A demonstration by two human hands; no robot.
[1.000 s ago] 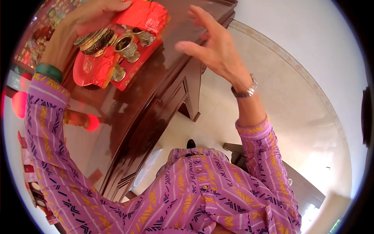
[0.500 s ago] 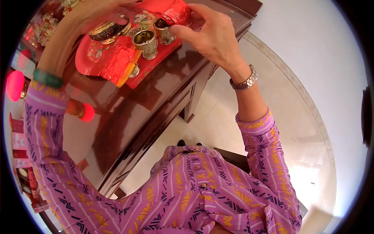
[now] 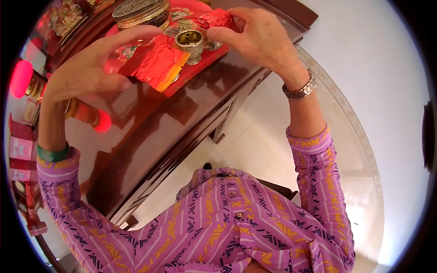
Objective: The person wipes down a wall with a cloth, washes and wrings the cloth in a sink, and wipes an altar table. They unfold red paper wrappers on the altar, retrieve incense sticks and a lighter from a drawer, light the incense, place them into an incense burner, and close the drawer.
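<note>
My left hand [image 3: 86, 70] is over the left side of the tabletop, thumb and fingers wide apart. Its fingertips are close to a crumpled red foil packet with a yellow edge [image 3: 157, 61], which lies on a red tray [image 3: 180, 75]. My right hand [image 3: 264, 41] curves its thumb and forefinger around the end of a second red foil packet [image 3: 216, 19]. An ornate silver cup [image 3: 190, 45] stands upright between the packets. Another silver cup [image 3: 212, 45] is partly hidden behind my right thumb. A patterned metal bowl with a lid [image 3: 141, 12] stands behind the packets.
The dark polished wooden table [image 3: 150, 123] has its front edge running diagonally before me. A red glowing lamp [image 3: 102, 120] lies low at the left, with another red lamp [image 3: 21, 78] beyond. Gilded figures [image 3: 63, 18] stand at the back left. A white wall [image 3: 359, 54] is on the right.
My left hand has drawn back from the metal bowl toward me, down to the left packet. My right hand stays at the right packet. The view has shifted slightly.
</note>
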